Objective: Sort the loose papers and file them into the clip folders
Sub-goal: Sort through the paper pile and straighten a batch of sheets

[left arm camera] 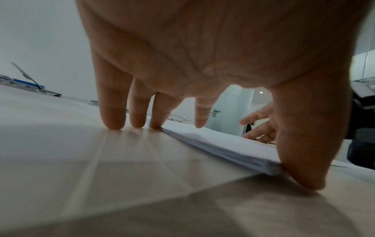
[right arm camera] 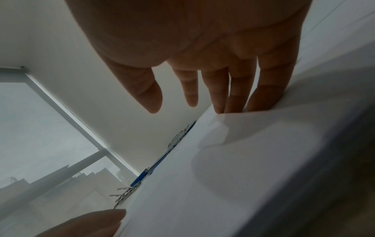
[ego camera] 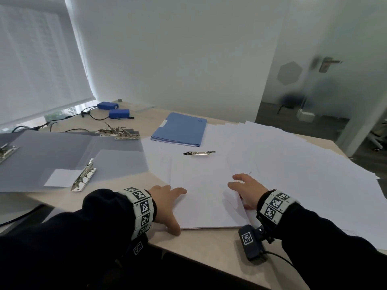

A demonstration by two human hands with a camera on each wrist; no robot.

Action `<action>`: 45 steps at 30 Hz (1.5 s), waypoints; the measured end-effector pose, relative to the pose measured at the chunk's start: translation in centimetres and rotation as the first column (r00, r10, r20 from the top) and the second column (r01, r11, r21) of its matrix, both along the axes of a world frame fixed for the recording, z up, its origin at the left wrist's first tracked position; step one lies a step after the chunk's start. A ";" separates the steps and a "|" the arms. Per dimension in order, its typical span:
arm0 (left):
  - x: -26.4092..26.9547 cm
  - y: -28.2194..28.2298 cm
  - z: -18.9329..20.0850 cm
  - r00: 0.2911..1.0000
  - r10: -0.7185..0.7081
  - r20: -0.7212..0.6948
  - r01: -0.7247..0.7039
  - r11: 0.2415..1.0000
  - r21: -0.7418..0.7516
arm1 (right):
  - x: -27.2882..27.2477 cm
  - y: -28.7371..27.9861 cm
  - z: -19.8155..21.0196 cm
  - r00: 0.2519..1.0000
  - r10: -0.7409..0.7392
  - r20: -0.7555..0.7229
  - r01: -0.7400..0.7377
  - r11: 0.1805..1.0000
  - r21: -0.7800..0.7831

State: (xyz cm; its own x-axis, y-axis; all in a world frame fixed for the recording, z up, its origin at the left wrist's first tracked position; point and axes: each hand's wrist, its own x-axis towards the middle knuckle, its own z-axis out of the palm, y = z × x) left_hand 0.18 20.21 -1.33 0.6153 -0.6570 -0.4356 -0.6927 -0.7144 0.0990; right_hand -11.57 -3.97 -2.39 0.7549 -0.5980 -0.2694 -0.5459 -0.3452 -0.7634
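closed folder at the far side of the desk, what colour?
Blue: the closed flat card folder with a small white tab, clearest in the head view.

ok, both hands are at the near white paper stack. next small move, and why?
Probably press inward to square the stack of white paper. The left hand has fingertips on the beige table against the stack's left edge, its thumb at the near corner. The right hand lies open on the right side, where a sheet lifts.

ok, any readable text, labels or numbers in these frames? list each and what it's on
No legible text anywhere.
Blue folder: small dark mark near its top corner, too blurred to read.
Wrist bands: black-and-white square marker codes only, no words.
Loose papers: look blank from here.
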 end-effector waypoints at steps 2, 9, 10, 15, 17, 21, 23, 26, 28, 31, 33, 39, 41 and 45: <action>0.0 0.0 0.1 1.000 0.000 0.014 -0.001 1.000 0.004 | -0.1 0.1 0.0 1.000 0.006 0.007 -0.006 1.000 0.009; -0.1 -0.1 0.0 0.999 0.020 0.031 -0.020 1.000 0.002 | -0.1 0.0 0.3 0.999 0.044 -0.016 -0.044 0.999 0.020; -0.1 -0.1 0.0 0.999 0.022 0.029 -0.022 1.000 -0.001 | 0.0 -0.1 0.2 0.998 0.051 -0.020 -0.051 0.999 0.017; -0.2 0.0 -0.1 0.999 0.037 0.019 -0.037 0.999 -0.008 | 0.3 -0.1 0.4 1.000 -0.005 0.002 0.005 0.996 0.090; -0.3 -0.1 -0.1 0.999 0.039 0.020 -0.039 0.999 -0.009 | 0.3 -0.2 0.3 0.998 -0.057 0.026 0.054 0.991 0.126; -0.3 -0.2 -0.2 0.999 0.040 0.013 -0.040 0.999 -0.005 | 0.1 -0.3 0.5 0.987 -0.151 0.054 0.138 0.969 0.203; -0.3 -0.2 -0.2 0.999 0.038 0.010 -0.038 0.999 0.003 | 0.0 -0.2 0.8 0.989 -0.135 0.058 0.120 0.971 0.208; -0.3 -0.1 -0.1 0.999 0.035 0.008 -0.036 0.999 0.011 | 0.1 0.0 1.1 0.992 -0.119 0.030 0.110 0.974 0.199; -0.3 -0.1 -0.2 0.999 0.033 0.009 -0.033 0.999 0.009 | 0.0 0.1 1.4 0.987 -0.156 0.030 0.143 0.955 0.259; -0.1 0.0 -0.2 1.000 0.030 0.006 -0.030 1.000 0.006 | -0.1 0.4 1.7 0.980 -0.191 0.060 0.156 0.916 0.370; 0.0 0.0 -0.2 1.000 0.028 0.006 -0.028 1.000 0.005 | -0.3 0.4 1.8 0.980 -0.190 0.066 0.151 0.913 0.380; 0.1 0.0 -0.1 0.999 0.031 0.014 -0.031 1.000 0.004 | -0.6 0.9 2.1 0.981 -0.183 0.063 0.143 0.904 0.402; 0.1 0.0 -0.1 0.999 0.033 0.020 -0.033 0.999 -0.002 | -0.6 1.0 2.1 0.981 -0.183 0.066 0.141 0.903 0.406; 0.0 0.0 0.0 0.999 0.039 0.024 -0.039 0.999 -0.003 | -0.5 1.2 2.1 0.986 -0.160 0.056 0.126 0.913 0.387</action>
State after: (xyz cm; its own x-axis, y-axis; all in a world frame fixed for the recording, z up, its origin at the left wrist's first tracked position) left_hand 0.20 20.24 -1.37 0.6503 -0.6335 -0.4193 -0.6668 -0.7404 0.0846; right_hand -12.05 -2.80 -0.27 0.6992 -0.5659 -0.4369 -0.4949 0.0578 -0.8670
